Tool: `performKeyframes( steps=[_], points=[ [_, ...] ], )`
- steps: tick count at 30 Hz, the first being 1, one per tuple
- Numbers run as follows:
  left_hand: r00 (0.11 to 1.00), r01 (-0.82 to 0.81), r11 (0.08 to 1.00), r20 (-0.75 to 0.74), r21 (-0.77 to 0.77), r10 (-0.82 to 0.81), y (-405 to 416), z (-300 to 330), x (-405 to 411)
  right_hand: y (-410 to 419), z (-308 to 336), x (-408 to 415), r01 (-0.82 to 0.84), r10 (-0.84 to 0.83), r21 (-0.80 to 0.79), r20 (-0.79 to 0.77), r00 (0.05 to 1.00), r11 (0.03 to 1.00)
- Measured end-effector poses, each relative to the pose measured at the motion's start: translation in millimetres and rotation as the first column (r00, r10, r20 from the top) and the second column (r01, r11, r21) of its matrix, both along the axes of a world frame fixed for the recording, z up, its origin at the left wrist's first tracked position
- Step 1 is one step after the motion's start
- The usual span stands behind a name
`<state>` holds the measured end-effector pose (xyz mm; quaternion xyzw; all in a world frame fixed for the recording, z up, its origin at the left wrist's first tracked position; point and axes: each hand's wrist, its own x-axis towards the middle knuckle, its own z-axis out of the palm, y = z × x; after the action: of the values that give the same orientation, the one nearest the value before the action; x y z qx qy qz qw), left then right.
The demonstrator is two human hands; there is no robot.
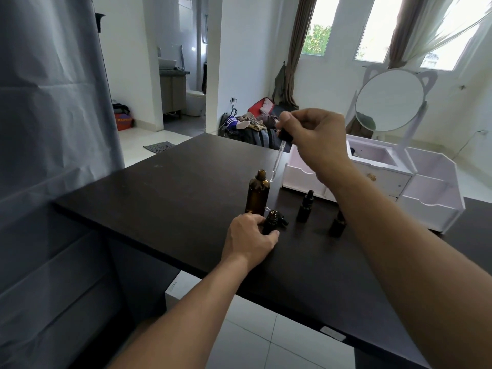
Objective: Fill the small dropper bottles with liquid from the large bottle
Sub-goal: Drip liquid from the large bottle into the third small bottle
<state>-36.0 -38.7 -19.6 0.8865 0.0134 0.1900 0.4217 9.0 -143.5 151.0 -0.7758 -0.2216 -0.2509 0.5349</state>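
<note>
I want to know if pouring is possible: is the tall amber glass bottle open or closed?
Open. The tall amber glass bottle stands upright with a bare, capless neck; the right hand holds a glass dropper beside it.

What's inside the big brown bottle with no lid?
The large brown bottle stands open on the dark table, but its dark glass hides any liquid. The dropper in the right hand hangs beside its mouth, not inside.

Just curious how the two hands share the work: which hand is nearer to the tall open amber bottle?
Left. The left hand rests at the tall amber bottle's base, gripping a small open bottle. The right hand is raised above it, pinching a dropper.
</note>
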Motion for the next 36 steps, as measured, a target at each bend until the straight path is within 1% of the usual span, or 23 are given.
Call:
performKeyframes(
  steps=[3,5,18,26,33,36],
  points=[
    [1.000,-0.003,1.000,-0.005,0.012,0.003,0.2,-0.6,0.5,-7.3,-13.3,-7.9,-0.042,0.041,-0.014,-0.055,0.998,0.999],
    [1.000,-0.003,1.000,-0.010,0.021,0.003,0.3,-0.8,1.3,-10.5,-22.3,-11.1,-0.036,0.033,-0.036,-0.081,0.996,0.999],
    [0.999,-0.031,0.999,-0.037,0.042,0.033,-0.2,-0.1,3.4,-13.4,-46.0,-14.3,-0.013,0.000,-0.106,-0.116,0.993,0.994],
    [0.999,-0.022,0.999,-0.042,0.028,0.023,-0.2,-1.0,3.9,-12.8,-45.8,-14.1,-0.015,0.003,-0.092,-0.132,0.991,0.996],
    [0.999,-0.007,1.000,-0.035,0.020,0.008,0.1,-1.4,3.2,-15.4,-42.3,-15.7,-0.051,0.040,-0.087,-0.127,0.991,0.995],
    [0.999,-0.012,1.000,-0.031,0.017,0.012,0.9,-1.4,3.0,-16.6,-35.4,-16.2,-0.070,0.062,-0.059,-0.130,0.990,0.996]
  ],
)
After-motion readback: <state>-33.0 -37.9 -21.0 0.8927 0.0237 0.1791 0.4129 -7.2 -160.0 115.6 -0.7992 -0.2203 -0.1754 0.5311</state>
